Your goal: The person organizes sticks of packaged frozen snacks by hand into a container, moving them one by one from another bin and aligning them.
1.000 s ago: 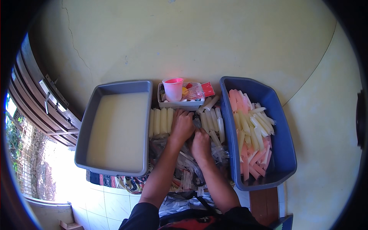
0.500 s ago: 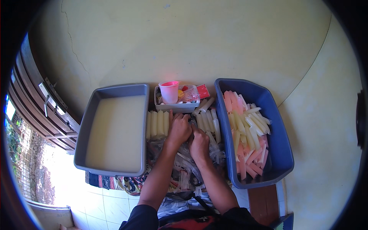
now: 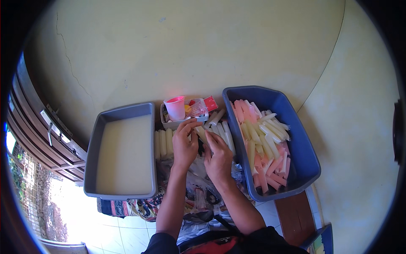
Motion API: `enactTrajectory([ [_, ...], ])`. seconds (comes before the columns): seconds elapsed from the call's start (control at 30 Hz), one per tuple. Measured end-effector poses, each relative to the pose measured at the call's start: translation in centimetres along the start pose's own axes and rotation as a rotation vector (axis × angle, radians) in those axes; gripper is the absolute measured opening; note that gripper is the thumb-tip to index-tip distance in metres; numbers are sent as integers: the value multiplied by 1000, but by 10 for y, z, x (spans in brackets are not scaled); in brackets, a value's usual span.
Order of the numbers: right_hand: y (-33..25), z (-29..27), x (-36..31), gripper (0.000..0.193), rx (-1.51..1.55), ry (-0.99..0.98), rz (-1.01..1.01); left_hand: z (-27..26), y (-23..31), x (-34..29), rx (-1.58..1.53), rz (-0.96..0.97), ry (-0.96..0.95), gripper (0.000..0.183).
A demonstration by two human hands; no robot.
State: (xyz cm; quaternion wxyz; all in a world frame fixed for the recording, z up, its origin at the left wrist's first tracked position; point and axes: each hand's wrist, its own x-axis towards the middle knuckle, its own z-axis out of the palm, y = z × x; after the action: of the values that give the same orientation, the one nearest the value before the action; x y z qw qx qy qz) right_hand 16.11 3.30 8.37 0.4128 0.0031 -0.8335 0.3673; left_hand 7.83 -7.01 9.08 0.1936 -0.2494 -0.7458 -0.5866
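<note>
Between my hands is a short pale yellow liquid-filled plastic tube (image 3: 200, 133), tilted. My left hand (image 3: 185, 146) has its fingers curled around the upper left side of it. My right hand (image 3: 219, 161) pinches at its right side with thumb and forefinger; the exact grip is partly hidden by the fingers. Just left of my left hand stands a row of pale filled tubes (image 3: 163, 143). More whitish filled tubes (image 3: 228, 136) lie beyond my right hand. Crumpled clear plastic bags (image 3: 198, 169) lie below my wrists.
A grey tub (image 3: 120, 196) of milky liquid stands on the left. To the right, a deep blue tub (image 3: 302, 178) holds many pink and pale tubes (image 3: 270, 148). Behind my hands, a small white basket (image 3: 173, 125) carries a pink-and-white cup (image 3: 175, 109). A wall (image 3: 190, 51) rises behind.
Both hands have come up and apart slightly, and the pale tube now shows between them. The whole view has shifted a little, moving the tubs left in the picture.
</note>
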Motion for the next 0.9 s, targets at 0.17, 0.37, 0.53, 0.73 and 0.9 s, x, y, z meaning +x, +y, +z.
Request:
enactTrajectory([
  [0.17,-39,-34,17,52,17,41,-29,-18,57,9,-200,-59,-19,34],
  [0.37,-59,-98,33,51,-76,82,-44,6,90,26,-178,159,-64,34],
  [0.53,-40,-159,53,52,-255,-3,-36,62,113,35,-284,130,-300,37],
  [0.73,48,-192,73,53,-374,-189,2,142,78,44,-223,167,-340,37],
  [0.9,123,-179,64,53,-337,-306,-80,182,40,51,-11,154,-616,48],
])
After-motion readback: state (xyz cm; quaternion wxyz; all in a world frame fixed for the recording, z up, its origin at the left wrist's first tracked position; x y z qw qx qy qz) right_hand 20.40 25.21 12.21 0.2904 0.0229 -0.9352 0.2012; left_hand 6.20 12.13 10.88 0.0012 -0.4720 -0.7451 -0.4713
